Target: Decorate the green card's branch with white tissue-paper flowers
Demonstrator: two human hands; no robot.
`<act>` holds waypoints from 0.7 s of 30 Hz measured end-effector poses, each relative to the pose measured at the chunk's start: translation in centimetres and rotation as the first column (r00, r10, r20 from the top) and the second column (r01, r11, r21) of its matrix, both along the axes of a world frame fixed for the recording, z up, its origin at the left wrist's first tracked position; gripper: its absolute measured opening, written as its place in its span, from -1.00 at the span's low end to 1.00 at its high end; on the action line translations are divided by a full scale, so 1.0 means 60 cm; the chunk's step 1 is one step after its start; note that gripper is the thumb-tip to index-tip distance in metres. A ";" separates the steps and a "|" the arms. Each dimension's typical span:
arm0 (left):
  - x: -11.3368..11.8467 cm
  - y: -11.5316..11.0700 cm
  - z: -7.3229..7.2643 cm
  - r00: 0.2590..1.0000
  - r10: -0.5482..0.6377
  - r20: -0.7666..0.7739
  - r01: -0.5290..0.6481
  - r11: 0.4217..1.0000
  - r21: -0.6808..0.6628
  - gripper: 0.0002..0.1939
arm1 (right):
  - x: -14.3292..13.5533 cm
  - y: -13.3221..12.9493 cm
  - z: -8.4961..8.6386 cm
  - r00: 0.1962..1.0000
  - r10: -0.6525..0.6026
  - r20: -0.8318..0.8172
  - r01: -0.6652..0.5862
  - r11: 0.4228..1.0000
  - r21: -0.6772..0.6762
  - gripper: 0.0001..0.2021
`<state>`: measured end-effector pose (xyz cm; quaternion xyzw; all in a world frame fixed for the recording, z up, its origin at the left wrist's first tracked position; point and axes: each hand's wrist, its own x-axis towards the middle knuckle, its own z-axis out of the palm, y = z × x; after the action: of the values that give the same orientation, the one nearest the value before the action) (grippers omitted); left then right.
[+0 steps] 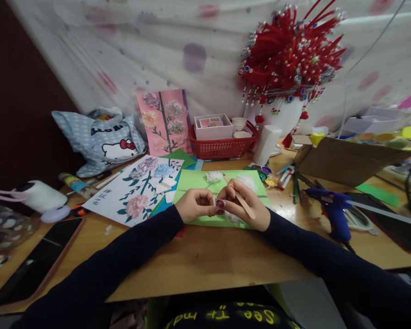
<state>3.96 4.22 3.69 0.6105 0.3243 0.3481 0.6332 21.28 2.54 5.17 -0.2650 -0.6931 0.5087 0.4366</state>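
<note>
Above a green sheet of card [197, 182] my left hand [197, 204] is closed in a pinch, its fingertips meeting those of the other hand. A tiny white bit seems to show between them, too small to name. My right hand [250, 208] is closed, with a wooden craft stick [245, 205] lying across it between the fingers. White crumpled tufts [214, 176] sit on the card, some partly behind my hands. Grey-green stem lines are drawn on it. Left of the card lies a white sheet with paper flowers [137, 187], small white paper pieces [165, 184] at its edge.
A red basket [222, 148] holds a white box and paper cups. Paint pots [270, 182] and pens stand to the right, near a blue glue gun [335, 212]. A phone [37, 262] lies front left. A pink flower picture [164, 121] leans behind.
</note>
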 end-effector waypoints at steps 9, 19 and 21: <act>0.002 -0.004 -0.003 0.999 -0.008 -0.047 0.009 0.999 0.032 -0.58 | 0.001 0.004 -0.003 0.999 0.026 0.042 -0.026 1.000 -0.008 -0.62; 0.000 -0.002 -0.011 0.995 -0.005 -0.095 0.012 0.998 0.067 -0.59 | 0.002 0.006 -0.006 0.998 0.035 0.052 -0.034 0.999 -0.018 -0.64; 0.000 -0.002 -0.012 0.994 0.002 -0.108 0.006 0.997 0.072 -0.61 | 0.001 0.005 -0.005 0.998 0.033 0.056 -0.031 0.999 -0.025 -0.63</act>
<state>3.94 4.10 2.99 0.6511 0.3447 0.3256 0.5926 21.34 2.86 4.85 -0.2733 -0.7030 0.5163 0.4056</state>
